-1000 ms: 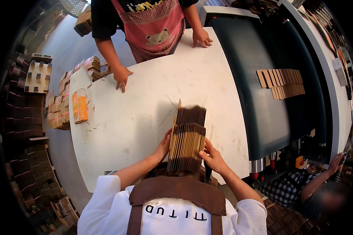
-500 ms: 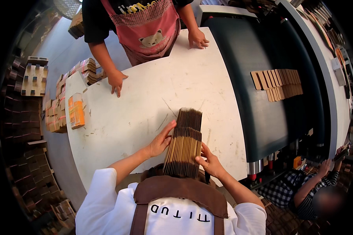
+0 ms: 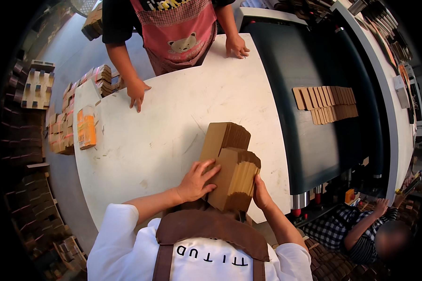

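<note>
Cardboard stack (image 3: 235, 175) was at the near edge of the white surface (image 3: 140, 159), apparently braced between hands to keep pieces aligned: left hand (image 3: 196, 181), fingers apart, lay on its broad face; right hand (image 3: 262, 194) pressed the opposite side, finger closure undiscernible.

Left side, as I see it from my remote post: one bare forearm (image 3: 157, 202), rising at a shallow slope from lower left to a nearly straight wrist (image 3: 177, 194); one left hand (image 3: 198, 180), back toward my view, digits fanned apart and pointing rightward. Right side, by my count: one bare forearm (image 3: 286, 225), slanting more steeply up and inward; one right hand (image 3: 261, 192), set on edge opposite the left, one digit extended upward, the remaining digits mostly hidden from me.
</note>
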`<state>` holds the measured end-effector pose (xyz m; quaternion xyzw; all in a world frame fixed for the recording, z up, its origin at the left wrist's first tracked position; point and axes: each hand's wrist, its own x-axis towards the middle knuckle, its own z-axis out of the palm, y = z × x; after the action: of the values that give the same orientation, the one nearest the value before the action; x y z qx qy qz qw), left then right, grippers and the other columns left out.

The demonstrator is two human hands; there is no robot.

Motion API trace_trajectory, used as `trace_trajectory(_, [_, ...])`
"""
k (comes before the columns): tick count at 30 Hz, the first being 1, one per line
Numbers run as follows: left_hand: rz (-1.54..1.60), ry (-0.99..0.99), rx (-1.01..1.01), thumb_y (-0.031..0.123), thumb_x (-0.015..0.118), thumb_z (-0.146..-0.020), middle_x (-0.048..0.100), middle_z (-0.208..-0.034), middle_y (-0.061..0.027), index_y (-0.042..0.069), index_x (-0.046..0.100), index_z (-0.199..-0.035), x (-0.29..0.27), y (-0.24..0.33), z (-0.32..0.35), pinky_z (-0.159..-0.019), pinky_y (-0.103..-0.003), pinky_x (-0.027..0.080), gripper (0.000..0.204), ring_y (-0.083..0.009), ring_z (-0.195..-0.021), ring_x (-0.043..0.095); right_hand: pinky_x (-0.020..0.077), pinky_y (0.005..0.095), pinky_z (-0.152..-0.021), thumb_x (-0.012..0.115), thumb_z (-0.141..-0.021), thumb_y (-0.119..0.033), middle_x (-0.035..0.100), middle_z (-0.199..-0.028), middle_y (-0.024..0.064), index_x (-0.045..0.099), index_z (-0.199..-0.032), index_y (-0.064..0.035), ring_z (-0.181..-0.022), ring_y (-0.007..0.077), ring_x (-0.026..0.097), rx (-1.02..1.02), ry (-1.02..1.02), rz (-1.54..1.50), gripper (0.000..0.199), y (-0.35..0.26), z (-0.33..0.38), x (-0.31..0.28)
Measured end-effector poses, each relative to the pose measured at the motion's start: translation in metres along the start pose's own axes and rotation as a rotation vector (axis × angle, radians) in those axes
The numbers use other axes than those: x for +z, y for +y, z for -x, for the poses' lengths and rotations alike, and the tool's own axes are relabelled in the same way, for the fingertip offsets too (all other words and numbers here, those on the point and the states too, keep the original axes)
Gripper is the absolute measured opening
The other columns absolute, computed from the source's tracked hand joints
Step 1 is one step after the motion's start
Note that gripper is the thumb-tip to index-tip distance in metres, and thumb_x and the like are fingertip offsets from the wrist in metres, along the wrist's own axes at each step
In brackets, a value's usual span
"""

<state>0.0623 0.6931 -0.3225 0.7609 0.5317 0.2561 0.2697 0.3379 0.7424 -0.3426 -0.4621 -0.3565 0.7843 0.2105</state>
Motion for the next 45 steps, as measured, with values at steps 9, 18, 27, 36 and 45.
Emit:
trace_trajectory(9, [-0.035, -0.074, 0.120, 0.017, 0.067, -0.081, 0.049, -0.127, -0.0030, 0.014, 0.055, -0.127, 0.071, 0.040, -0.061, -0.090, -0.036, 0.048, 0.048, -0.0258, -0.108, 0.047, 0.0523, 0.0440, -0.068, 0.049, -0.094, -0.042, 0.068, -0.082, 0.0191, 0.065, -0.092, -0.0005, -0.072, 0.0352, 0.066, 0.090, 0.487, 1.039, 0.045, 0.031, 0.006, -0.135])
trace_trajectory(18, [-0.092, -0.074, 0.102, 0.020, 0.066, -0.079, 0.054, -0.120, -0.0075, 0.013, 0.066, -0.111, 0.082, 0.033, -0.064, -0.087, -0.040, 0.037, 0.033, -0.0259, -0.103, 0.051, 0.0478, 0.0223, -0.062, 0.051, -0.098, -0.022, 0.067, -0.094, 0.0050, 0.059, -0.109, -0.0025, -0.076, 0.0113, 0.066, -0.809, 0.580, 0.148, 0.023, -0.191, -0.135, -0.010])
trace_trajectory(27, [-0.006, -0.026, 0.060, 0.015, 0.067, -0.068, 0.058, -0.113, -0.0104, 0.007, 0.066, -0.091, 0.112, -0.008, -0.045, -0.085, -0.042, 0.042, 0.025, -0.0313, -0.100, 0.053, 0.0520, 0.0276, -0.066, 0.050, -0.099, -0.030, 0.065, -0.094, 0.0080, 0.056, -0.105, -0.0044, -0.073, 0.0136, 0.062, -0.684, 0.450, -0.658, 0.028, -0.200, -0.240, -0.007])
trace_trajectory(36, [0.197, -0.326, 0.121, 0.012, 0.069, -0.068, 0.058, -0.113, -0.0111, 0.006, 0.066, -0.092, 0.119, -0.042, -0.049, -0.077, -0.040, 0.051, 0.025, -0.0293, -0.097, 0.059, 0.0536, 0.0297, -0.065, 0.045, -0.100, -0.028, 0.066, -0.093, 0.0094, 0.057, -0.105, -0.0057, -0.070, 0.0150, 0.063, -0.729, 0.356, -0.745, 0.026, -0.203, -0.205, -0.032])
trace_trajectory(45, [0.339, -0.422, 0.144, 0.016, 0.060, -0.082, 0.057, -0.116, -0.0165, 0.006, 0.064, -0.101, 0.134, -0.071, -0.026, -0.088, -0.045, 0.043, 0.022, -0.0350, -0.105, 0.054, 0.0518, 0.0299, -0.072, 0.045, -0.100, -0.021, 0.065, -0.096, 0.0127, 0.055, -0.109, -0.0013, -0.077, 0.0165, 0.063, -0.813, 0.416, -0.624, 0.024, -0.179, -0.220, -0.032])
